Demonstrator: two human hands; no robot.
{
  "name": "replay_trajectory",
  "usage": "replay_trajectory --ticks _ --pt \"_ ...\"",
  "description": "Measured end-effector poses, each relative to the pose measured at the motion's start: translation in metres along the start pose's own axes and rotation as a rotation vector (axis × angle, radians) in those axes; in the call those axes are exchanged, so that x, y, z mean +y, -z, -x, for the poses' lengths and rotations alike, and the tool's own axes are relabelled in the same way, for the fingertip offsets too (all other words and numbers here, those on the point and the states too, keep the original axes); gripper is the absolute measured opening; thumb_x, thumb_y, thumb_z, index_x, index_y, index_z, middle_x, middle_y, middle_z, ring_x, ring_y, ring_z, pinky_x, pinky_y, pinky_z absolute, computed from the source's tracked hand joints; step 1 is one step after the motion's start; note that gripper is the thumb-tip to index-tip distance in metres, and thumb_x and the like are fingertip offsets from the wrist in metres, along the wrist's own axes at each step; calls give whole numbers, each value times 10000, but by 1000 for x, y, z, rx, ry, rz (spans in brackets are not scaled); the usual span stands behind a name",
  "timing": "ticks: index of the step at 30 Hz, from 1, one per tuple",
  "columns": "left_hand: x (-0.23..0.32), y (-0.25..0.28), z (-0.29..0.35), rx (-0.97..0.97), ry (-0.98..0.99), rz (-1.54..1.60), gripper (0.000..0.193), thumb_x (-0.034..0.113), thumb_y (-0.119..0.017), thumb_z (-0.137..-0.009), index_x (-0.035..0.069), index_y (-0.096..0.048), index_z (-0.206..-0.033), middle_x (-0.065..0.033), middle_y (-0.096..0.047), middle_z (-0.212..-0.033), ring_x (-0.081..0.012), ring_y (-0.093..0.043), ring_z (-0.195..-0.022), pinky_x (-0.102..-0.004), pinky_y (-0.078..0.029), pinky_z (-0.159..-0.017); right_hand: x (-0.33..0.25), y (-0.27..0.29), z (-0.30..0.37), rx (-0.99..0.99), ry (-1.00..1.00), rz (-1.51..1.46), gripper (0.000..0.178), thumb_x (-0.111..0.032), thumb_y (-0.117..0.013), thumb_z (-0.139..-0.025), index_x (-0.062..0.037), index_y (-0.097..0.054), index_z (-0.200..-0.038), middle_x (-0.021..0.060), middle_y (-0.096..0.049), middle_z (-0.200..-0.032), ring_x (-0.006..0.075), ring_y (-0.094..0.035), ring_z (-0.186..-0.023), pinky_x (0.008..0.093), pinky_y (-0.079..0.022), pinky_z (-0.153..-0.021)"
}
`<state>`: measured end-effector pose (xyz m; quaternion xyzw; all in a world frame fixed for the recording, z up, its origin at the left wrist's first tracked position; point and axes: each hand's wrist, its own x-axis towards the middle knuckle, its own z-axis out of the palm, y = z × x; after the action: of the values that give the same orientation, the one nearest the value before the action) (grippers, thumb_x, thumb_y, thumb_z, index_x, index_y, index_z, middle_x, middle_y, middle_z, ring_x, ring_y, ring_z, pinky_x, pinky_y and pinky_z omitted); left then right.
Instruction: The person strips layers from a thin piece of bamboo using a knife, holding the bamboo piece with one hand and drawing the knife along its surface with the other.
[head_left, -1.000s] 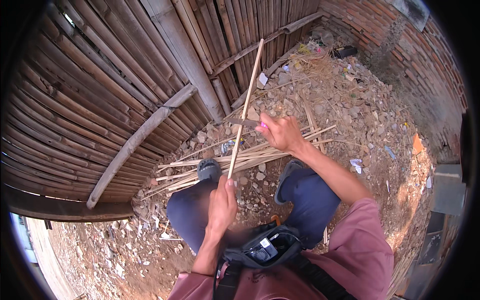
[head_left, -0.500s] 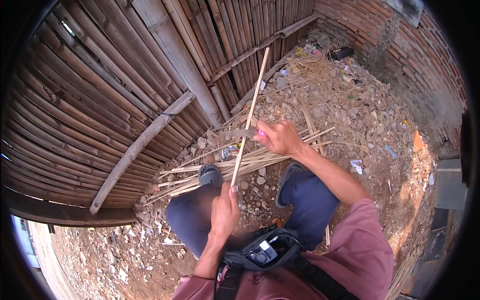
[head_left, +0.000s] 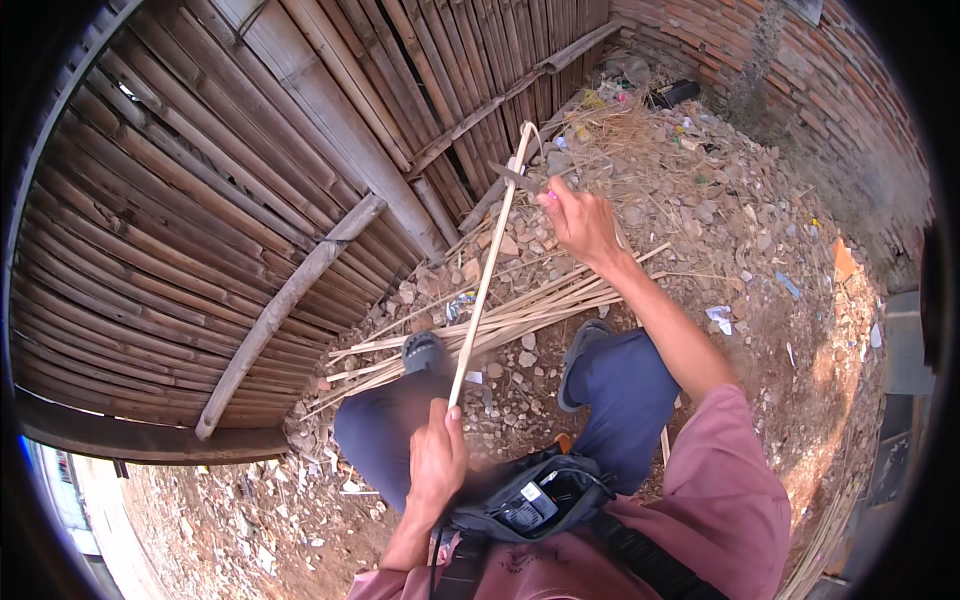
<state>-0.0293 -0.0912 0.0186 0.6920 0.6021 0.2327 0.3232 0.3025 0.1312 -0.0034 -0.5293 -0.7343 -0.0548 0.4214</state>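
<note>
My left hand (head_left: 437,462) is closed round the lower end of a long, pale bamboo strip (head_left: 485,290), which slants up and away from me. My right hand (head_left: 587,230) grips a knife (head_left: 517,179) by its handle, of which only a bit of pink shows between the fingers. The blade lies across the strip close to its far end. A thin curled shaving (head_left: 534,133) bends off that far tip. Below the strip, a pile of similar bamboo strips (head_left: 560,305) lies on the ground by my feet.
A bamboo wall (head_left: 190,220) with a wooden crosspiece (head_left: 290,310) rises at the left. Far right stands a brick wall (head_left: 840,110). Rubble (head_left: 690,215) and scraps of litter cover the ground. An open black waist bag (head_left: 530,500) sits at my lap.
My right hand has pushed the knife from the strip's middle up to near its far end. A curled shaving now shows at the tip. My left hand has shifted slightly toward me with the strip.
</note>
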Motion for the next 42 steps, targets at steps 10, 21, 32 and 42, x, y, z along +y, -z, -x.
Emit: replay_trajectory --ticks 10,21,32,42 --pt "5 7 9 -26 19 31 264 239 -448 -1155 16 -528 -1037 -270 -599 -674 -546 -624 -687 -610 -428 -618 1 12 7 -23 -71 -136 422 -455 -476 -1149 -70 -573 -1006 148 -628 -634 391 -672 -604 493 -463 -546" --pt "9 23 -22 143 -57 156 229 198 -581 -1133 12 -582 -1000 -11 -535 -659 -90 -465 -609 -327 -371 -547 -6 16 8 -16 -293 -366 323 -295 -757 -997 -18 -612 -917 113 -585 -640 238 -588 -561 407 -436 -573" --pt "20 16 -77 31 -3 456 227 240 -669 -1094 18 -627 -1071 7 -599 -685 -68 -518 -613 -290 -403 -552 -81 16 11 -151 88 -472 87 -80 -677 -959 2 -662 -985 178 -668 -910 356 -697 -793 455 -511 -662" --pt "13 -7 -75 3 -47 560 212 243 -540 -1164 69 -569 -1047 77 -469 -694 -21 -412 -600 -236 -343 -532 -93 -8 29 -325 181 -270 117 -152 -707 -894 -71 -727 -975 141 -749 -765 354 -753 -697 479 -579 -600"
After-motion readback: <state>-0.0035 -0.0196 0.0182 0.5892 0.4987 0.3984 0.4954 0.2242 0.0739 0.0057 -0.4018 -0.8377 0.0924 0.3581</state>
